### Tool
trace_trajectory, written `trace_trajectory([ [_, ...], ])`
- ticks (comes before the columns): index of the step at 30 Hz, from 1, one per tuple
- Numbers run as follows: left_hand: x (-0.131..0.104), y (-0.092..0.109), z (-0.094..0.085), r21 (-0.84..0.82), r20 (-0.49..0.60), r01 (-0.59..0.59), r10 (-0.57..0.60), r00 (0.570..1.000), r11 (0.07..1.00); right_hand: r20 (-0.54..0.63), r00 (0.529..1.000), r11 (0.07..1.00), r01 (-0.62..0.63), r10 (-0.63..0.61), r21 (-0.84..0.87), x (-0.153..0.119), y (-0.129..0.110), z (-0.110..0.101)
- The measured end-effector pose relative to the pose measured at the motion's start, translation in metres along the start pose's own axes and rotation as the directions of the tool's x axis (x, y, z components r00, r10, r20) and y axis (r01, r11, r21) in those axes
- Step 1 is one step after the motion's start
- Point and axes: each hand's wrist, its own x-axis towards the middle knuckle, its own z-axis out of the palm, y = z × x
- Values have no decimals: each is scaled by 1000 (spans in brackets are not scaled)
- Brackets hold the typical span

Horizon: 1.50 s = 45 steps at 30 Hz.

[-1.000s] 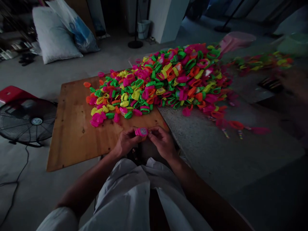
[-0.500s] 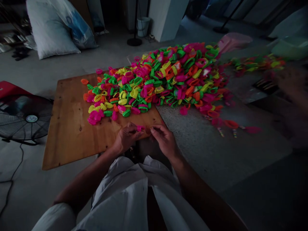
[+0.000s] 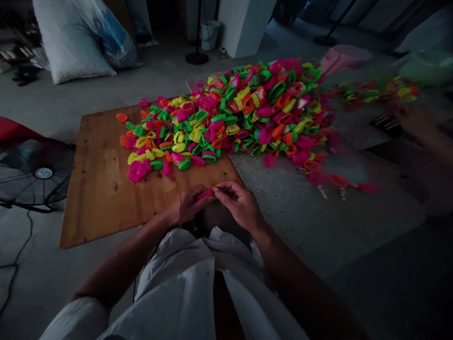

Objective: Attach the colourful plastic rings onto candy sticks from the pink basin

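Note:
My left hand (image 3: pixel 187 204) is closed on a small pink plastic piece (image 3: pixel 204 194) above the near edge of the wooden board (image 3: pixel 106 203). The fingertips of my right hand (image 3: pixel 238 200) pinch something small at the right end of that piece, too small to make out. Both hands meet there, in front of my lap. Just beyond them lies a large heap of pink, green, yellow and orange plastic pieces (image 3: pixel 219 118), spread over the board and the grey surface (image 3: pixel 283 203) to its right.
A fan (image 3: pixel 43 173) stands at the left. Behind are white sacks (image 3: pixel 74 42), a bucket (image 3: pixel 210 34) and a stand base (image 3: pixel 197 58). At the right another person's hand (image 3: pixel 414 120) is near a smaller pile (image 3: pixel 375 93), a pink container (image 3: pixel 343 59) and a green basin (image 3: pixel 428 66).
My right hand has moved left, and its fingertips now meet the pink piece in my left hand. The other person's hand has shifted left. The view has shifted slightly.

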Motion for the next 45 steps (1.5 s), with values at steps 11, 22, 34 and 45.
trace_trajectory([
  [11, 3, 10, -6, 208, 77, -94, 80, 994, 974, 75, 997, 991, 11, 0, -136, 0, -6, -5],
  [22, 0, 14, -9, 428, 79, -24, -12, 997, 904, 176, 978, 932, 164, -111, -324, -1, -4, -9],
  [34, -3, 11, -5, 479, 86, -38, -4, 996, 877, 288, 953, 904, 199, -89, -379, -1, -1, -14],
  [45, 2, 5, 0, 367, 161, -25, -37, 986, 930, 355, 913, 959, -107, 200, -264, 5, -1, -22],
])
